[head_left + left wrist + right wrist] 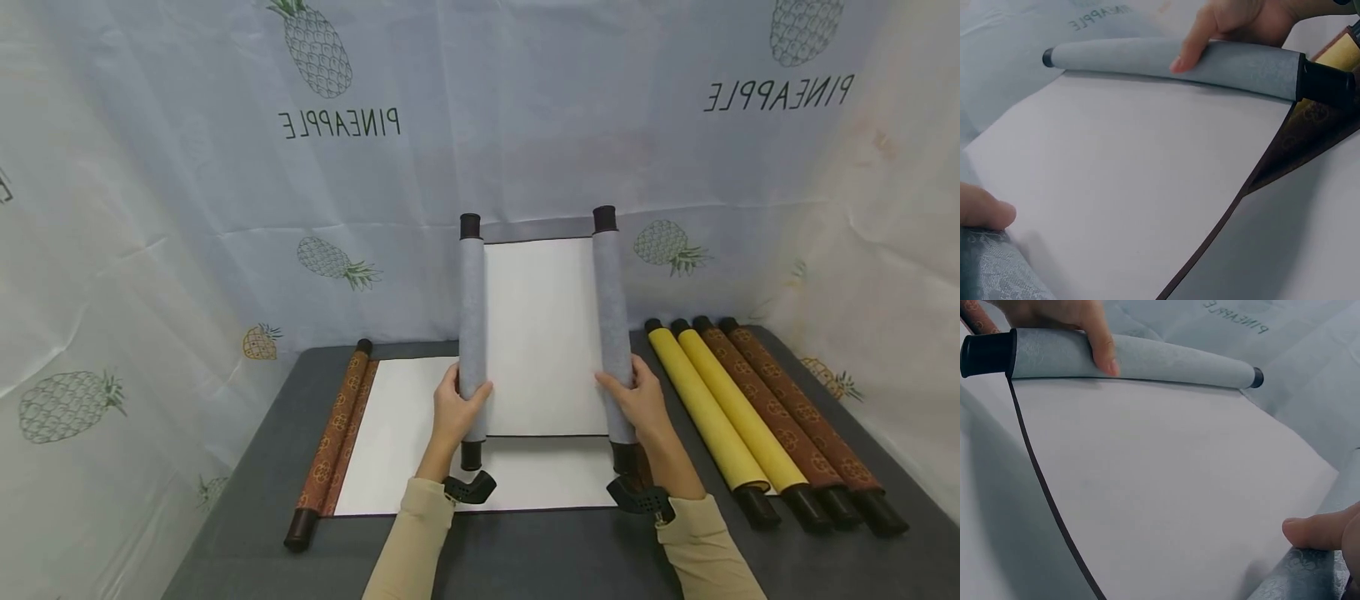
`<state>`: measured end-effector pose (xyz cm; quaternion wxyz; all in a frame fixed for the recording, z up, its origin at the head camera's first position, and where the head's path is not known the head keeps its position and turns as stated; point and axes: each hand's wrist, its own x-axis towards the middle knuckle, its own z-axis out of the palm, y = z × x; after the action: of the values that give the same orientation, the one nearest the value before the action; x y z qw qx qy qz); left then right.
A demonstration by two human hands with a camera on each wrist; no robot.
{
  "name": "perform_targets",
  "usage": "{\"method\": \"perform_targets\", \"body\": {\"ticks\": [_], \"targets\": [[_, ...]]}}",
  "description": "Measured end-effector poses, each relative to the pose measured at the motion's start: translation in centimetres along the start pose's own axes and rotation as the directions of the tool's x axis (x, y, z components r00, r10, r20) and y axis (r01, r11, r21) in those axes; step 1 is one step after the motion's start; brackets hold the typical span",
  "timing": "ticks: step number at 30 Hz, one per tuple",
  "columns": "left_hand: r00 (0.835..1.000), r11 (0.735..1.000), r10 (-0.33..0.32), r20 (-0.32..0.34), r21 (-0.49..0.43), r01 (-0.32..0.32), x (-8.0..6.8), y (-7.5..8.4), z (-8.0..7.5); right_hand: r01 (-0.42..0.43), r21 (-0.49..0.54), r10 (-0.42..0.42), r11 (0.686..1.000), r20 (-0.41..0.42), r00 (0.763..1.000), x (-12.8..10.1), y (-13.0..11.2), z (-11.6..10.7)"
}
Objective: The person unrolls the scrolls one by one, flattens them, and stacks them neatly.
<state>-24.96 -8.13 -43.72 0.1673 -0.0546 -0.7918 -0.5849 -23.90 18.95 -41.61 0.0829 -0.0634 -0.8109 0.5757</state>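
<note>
A grey-blue hanging scroll (540,333) is held up, partly unrolled, its blank white sheet spread between two rolled ends with black knobs. My left hand (455,410) grips the left roll (472,325), thumb on its inner side. The right roll (613,325) is gripped by my right hand (639,400), thumb toward the white sheet. Both wrist views show a thumb laid over the patterned grey-blue backing. Below, a brown scroll (397,433) lies unrolled on the table, its white sheet partly hidden behind the raised one.
Two yellow scrolls (705,408) and two brown scrolls (806,400) lie rolled side by side at the table's right. The dark grey table (540,558) is enclosed by white curtains (525,125) printed with pineapples, close behind the raised scroll.
</note>
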Motion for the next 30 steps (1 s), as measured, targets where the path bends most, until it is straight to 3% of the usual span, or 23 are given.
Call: {"method": "perform_targets", "body": {"ticks": [7,20,30], "targets": [[0.991,0.992,-0.106,0.086,-0.057,0.111,-0.2,0.0,0.6,-0.029,0.075,0.029,0.997,-0.002,1.000,-0.2,-0.1,0.3],[0.998,0.998,-0.059,-0.032,-0.010,0.059,-0.8,0.0,1.5,-0.063,0.049,0.064,0.997,-0.032,0.997,-0.6,-0.2,0.7],[0.993,0.994,-0.111,-0.038,0.009,0.112,-0.5,-0.3,1.5,-0.073,0.027,0.073,0.997,-0.004,0.997,-0.5,0.0,0.6]]}}
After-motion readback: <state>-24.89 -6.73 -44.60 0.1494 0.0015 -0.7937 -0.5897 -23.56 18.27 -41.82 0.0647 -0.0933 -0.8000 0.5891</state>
